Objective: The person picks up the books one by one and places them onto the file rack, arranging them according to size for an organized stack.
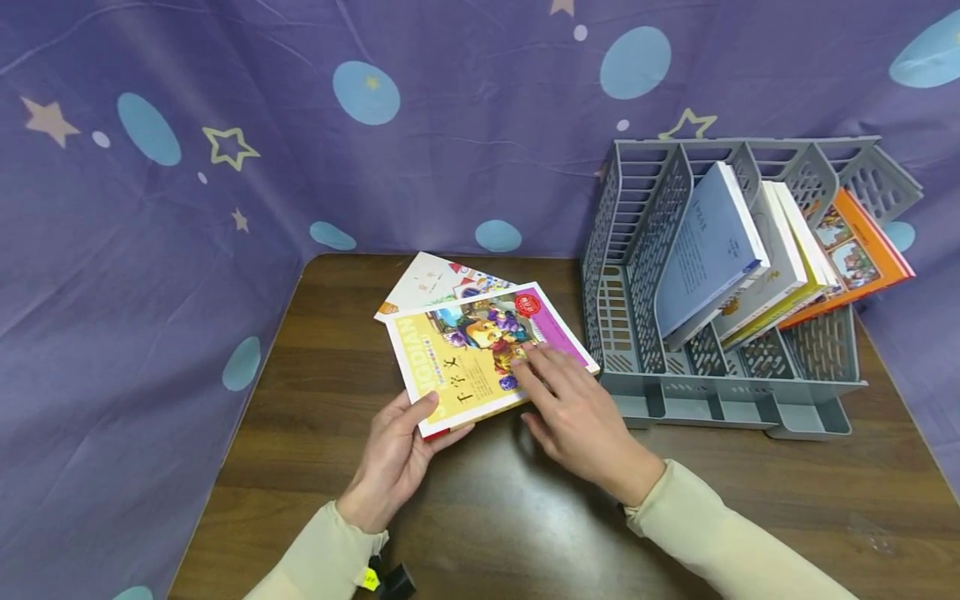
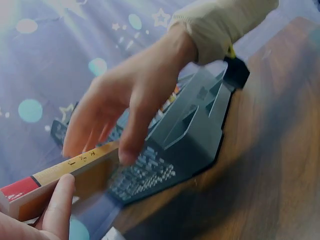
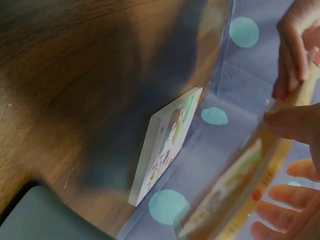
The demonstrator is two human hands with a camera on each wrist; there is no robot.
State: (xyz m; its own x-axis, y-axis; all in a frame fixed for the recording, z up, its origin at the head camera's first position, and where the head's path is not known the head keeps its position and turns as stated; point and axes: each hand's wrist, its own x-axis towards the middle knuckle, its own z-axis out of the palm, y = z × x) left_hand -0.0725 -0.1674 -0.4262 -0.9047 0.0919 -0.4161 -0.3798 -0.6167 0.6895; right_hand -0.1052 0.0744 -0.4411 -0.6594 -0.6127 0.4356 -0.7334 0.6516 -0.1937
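Observation:
A yellow and purple picture book with a white border is held tilted above the table. My left hand grips its lower left corner, thumb on the cover and fingers underneath. My right hand is at the book's right part, fingers loosely bent over the cover; whether they touch it is unclear. In the left wrist view the right thumb is beside the book's spine. A second, white-covered book lies on the table behind the held one, partly hidden by it in the head view.
A grey perforated book rack stands on the right of the wooden table. Leaning in its slots are a blue book, white and yellow books, and an orange book. A purple patterned curtain runs along the back and left.

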